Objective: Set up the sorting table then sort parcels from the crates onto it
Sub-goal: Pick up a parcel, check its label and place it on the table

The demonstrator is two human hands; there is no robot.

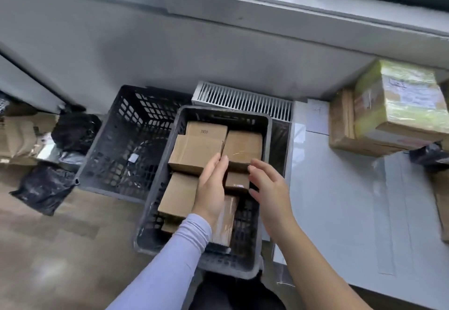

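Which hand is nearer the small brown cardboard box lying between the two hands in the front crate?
Left. The left hand lies against the small brown cardboard box on its left edge; the right hand hovers just to its right, fingers spread, apparently not touching.

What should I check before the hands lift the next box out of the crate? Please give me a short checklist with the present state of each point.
1. Boxes remain in the near crate: ok, several brown boxes lie in it.
2. Left hand is on a box: cannot tell; it lies over the boxes with the fingers flat, and contact is not clear.
3. Right hand is free: ok, it is open and holds nothing, above the small box.
4. Free place on the white table: ok, a wide bare part lies beside the crate.
5. Parcels already on the table: ok, a large wrapped box stands at the far end.
6. The second crate: cannot tell whether any parcels remain in it.
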